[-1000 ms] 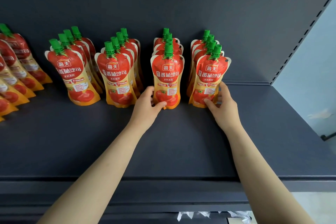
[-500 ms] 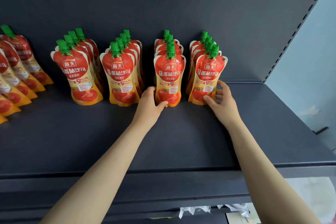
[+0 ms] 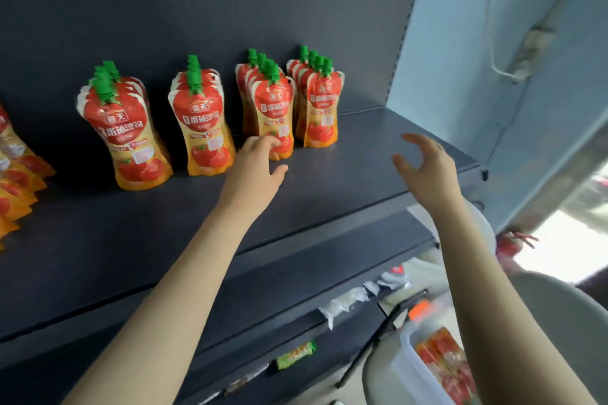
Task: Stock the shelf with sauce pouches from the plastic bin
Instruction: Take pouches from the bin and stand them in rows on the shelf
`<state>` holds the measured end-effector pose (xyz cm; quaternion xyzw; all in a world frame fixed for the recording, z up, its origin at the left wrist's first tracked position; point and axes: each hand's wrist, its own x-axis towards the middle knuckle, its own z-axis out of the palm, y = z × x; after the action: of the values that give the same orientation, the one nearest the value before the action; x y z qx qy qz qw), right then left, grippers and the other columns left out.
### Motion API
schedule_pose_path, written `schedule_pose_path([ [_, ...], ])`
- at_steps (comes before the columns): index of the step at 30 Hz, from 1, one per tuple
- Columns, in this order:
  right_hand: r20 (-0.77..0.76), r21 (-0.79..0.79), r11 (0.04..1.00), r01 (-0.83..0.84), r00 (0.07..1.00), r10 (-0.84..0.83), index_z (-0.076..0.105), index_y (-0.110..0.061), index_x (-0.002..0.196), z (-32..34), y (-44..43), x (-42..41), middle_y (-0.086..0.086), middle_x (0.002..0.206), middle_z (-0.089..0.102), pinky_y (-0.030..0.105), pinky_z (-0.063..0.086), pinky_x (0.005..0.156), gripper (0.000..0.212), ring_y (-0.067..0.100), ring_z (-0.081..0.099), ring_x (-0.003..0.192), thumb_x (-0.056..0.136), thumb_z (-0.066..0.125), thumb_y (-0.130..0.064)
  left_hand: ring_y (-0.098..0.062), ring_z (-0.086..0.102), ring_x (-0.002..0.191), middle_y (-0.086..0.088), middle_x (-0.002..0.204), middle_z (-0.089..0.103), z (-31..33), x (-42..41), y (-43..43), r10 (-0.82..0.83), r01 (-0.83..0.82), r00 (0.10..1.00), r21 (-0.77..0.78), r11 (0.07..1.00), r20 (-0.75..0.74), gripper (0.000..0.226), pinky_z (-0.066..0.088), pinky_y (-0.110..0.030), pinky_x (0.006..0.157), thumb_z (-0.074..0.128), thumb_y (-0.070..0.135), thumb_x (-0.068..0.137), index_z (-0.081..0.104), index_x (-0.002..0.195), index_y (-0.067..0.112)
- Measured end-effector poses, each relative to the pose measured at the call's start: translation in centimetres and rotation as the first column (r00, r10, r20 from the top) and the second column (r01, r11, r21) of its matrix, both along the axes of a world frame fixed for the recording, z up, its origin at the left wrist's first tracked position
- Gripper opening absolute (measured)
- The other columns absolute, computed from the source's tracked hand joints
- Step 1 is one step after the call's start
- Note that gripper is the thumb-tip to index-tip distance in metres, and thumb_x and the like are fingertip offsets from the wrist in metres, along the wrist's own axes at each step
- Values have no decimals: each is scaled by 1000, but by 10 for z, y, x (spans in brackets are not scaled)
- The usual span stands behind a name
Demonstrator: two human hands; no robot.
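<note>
**Left hand** [image 3: 255,171]: grip loose, fingertips touched the base of the front sauce pouch [image 3: 274,108], second row from the right edge of the shelf [image 3: 329,187]. **Right hand** [image 3: 427,171]: grip wide, empty, over the shelf's right end. Spare pouches [image 3: 442,358] lay in the plastic bin [image 3: 406,352] below.

We see glossy plastic sauce pouches [image 3: 274,115] with ridged green caps [image 3: 272,71], on a matt dark shelf [image 3: 362,154]; translucent plastic bin [image 3: 411,355].
</note>
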<state>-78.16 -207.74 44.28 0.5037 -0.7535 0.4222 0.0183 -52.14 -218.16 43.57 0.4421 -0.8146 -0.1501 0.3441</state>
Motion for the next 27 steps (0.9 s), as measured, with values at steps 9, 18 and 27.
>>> schedule_pose_path([
  [9, -113, 137, 915, 380, 923, -367, 60, -17, 123, -63, 206, -5, 8, 120, 65, 45, 48, 94, 38, 30, 60, 108, 87, 65, -28, -32, 52, 114, -11, 125, 55, -36, -77, 110, -451, 454, 891, -54, 889, 51, 38, 43, -43, 97, 64, 16, 89, 55, 125, 9],
  [18, 99, 470, 735, 489, 798, -594, 62, -14, 123, -190, 336, -49, 5, 126, 63, 39, 42, 102, 38, 25, 54, 120, 86, 67, -25, -31, 52, 118, -10, 127, 56, -167, -192, 192, -726, 655, 663, 328, 680, 181, 37, 42, -42, 101, 61, 25, 92, 56, 126, 11],
  [27, 315, 726, 638, 257, 701, -640, 56, -11, 130, -314, 372, -132, 6, 132, 60, 29, 36, 102, 40, 23, 52, 124, 92, 61, -23, -26, 41, 132, -6, 143, 46, -298, -296, 216, -782, 436, 525, 683, 586, 336, 46, 36, -40, 109, 55, 29, 97, 45, 140, 15],
])
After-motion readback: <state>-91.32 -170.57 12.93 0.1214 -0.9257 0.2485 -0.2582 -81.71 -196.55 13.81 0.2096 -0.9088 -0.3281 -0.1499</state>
